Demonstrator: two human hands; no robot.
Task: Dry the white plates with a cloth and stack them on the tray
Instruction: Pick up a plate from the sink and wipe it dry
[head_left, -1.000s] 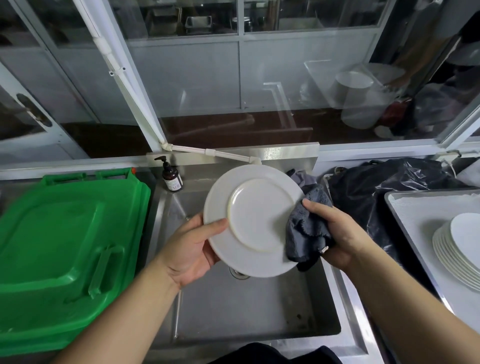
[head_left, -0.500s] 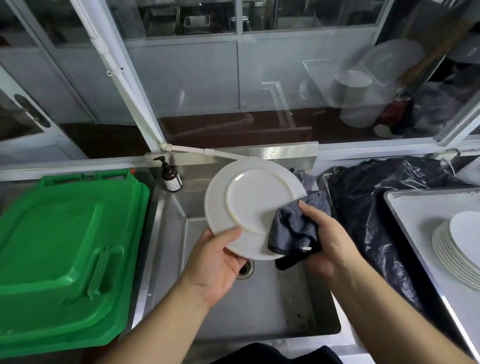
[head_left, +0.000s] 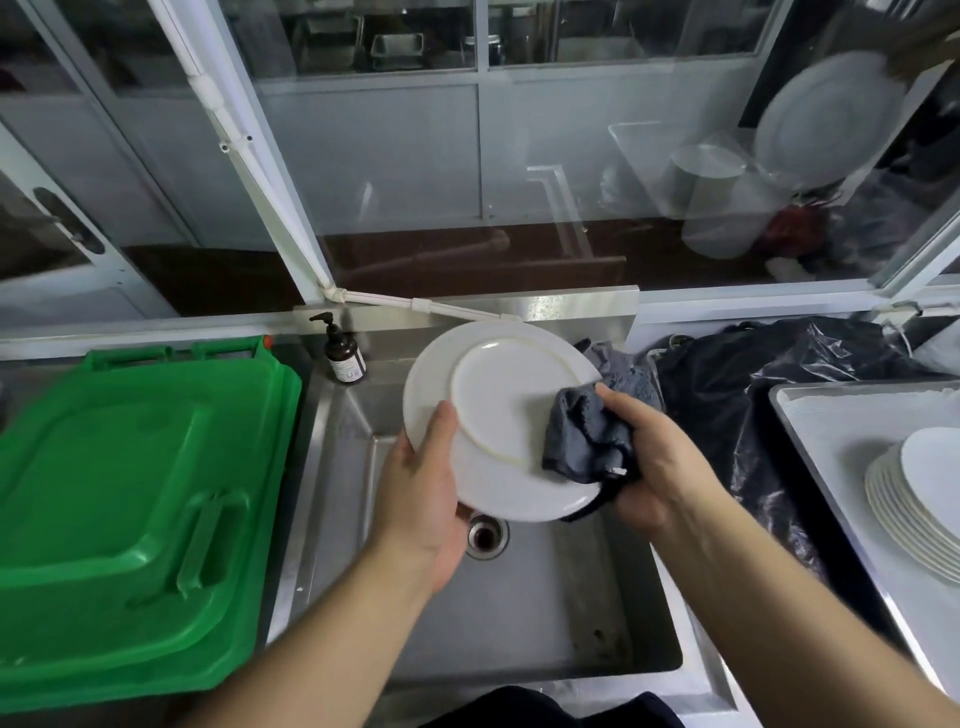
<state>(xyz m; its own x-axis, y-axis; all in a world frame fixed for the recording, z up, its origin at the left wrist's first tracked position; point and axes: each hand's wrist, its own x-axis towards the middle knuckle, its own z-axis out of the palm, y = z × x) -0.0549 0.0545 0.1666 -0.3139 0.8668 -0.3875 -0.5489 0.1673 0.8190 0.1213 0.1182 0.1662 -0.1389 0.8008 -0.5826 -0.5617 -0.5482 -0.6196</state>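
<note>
White plate (head_left: 498, 415): one held, one cloth (head_left: 584, 436), one stack (head_left: 919, 499) on tray (head_left: 831, 415).

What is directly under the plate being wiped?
The plate is held over the steel sink; its drain shows just below the rim. The basin floor behind the plate and most left hand fingers are covered.

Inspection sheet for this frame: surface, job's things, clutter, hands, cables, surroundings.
Surface: steel sink, drain uncovered.
Job's things: white plate held tilted over the sink, underside up; grey cloth on it; stacked plates on the tray at right.
Clutter: green bin lid, pump bottle, black plastic bag.
Hands: left hand grips the plate's rim; right hand grips the cloth.
Cables: nothing seen.
Surroundings: glass windows behind.
</note>
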